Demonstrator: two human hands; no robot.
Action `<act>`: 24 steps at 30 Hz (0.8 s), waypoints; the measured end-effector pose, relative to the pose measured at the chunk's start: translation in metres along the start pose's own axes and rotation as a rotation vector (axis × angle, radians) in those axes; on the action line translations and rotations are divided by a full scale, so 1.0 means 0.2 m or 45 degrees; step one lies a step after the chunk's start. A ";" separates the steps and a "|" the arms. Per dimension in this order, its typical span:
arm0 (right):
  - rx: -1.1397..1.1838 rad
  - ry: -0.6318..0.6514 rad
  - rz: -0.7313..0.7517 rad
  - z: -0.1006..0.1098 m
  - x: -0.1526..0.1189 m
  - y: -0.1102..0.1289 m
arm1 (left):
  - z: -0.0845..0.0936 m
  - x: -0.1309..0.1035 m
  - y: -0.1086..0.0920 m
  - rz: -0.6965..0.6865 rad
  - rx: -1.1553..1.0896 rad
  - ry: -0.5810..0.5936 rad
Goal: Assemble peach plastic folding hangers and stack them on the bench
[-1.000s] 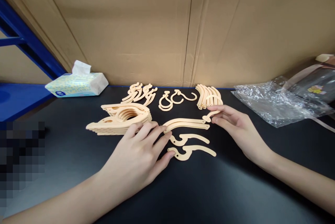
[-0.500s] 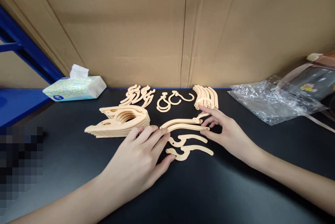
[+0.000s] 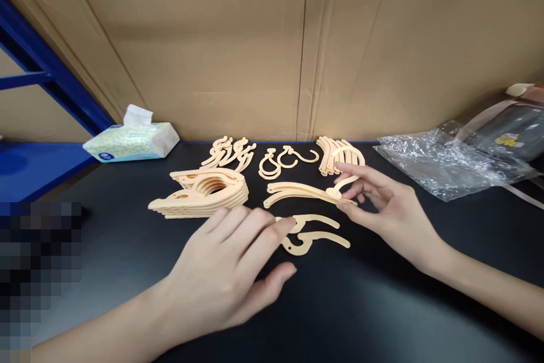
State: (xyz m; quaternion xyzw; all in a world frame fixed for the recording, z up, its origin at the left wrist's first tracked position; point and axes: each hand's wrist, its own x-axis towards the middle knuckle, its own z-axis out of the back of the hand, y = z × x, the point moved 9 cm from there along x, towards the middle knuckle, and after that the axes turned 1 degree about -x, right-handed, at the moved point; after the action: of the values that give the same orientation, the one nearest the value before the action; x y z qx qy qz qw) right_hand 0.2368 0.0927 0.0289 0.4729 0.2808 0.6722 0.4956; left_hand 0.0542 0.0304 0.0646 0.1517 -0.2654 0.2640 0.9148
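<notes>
My right hand (image 3: 389, 210) pinches the right end of two long, curved, cream-coloured hanger arms (image 3: 297, 188). A hook (image 3: 356, 154) curves up from that joined end and passes by my fingers. My left hand (image 3: 232, 264) is open, palm down, with its thumb apart from the fingers. Its fingertips hover over or touch two short curved hanger pieces (image 3: 323, 237); which of these I cannot tell, and their left ends are partly covered. Just beyond the left hand lies a stack of folded hangers (image 3: 199, 201).
Along the back of the black table (image 3: 331, 317) lie a group of short hanger pieces (image 3: 225, 153), loose hooks (image 3: 270, 166) and a row of long arms (image 3: 329, 154). A tissue pack (image 3: 134, 145) sits back left; clear plastic bags (image 3: 446, 165) lie right. Cardboard (image 3: 191, 40) stands behind.
My right hand has lifted the joined end of the hanger arms slightly, and the hook now shows fully. My left hand has let go of the arms' left end; its thumb moved off the short piece.
</notes>
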 end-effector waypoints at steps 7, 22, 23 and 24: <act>0.172 0.078 -0.037 -0.06 -0.06 0.05 | -0.06 -0.03 0.00 0.010 -0.246 0.117; 0.178 0.327 0.170 -0.16 -0.14 0.16 | -0.01 -0.05 0.12 0.324 -0.731 -0.015; 0.181 0.312 0.149 -0.15 -0.13 0.15 | -0.01 -0.05 0.12 0.335 -0.769 -0.030; 0.180 0.288 0.117 -0.14 -0.12 0.14 | -0.01 -0.05 0.12 0.351 -0.792 -0.034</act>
State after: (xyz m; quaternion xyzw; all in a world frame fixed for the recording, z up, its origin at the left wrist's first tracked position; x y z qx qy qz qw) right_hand 0.2017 0.0633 0.0338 0.4402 0.3595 0.7219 0.3948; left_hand 0.0342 0.0464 0.0609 -0.1686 -0.3631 0.2894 0.8695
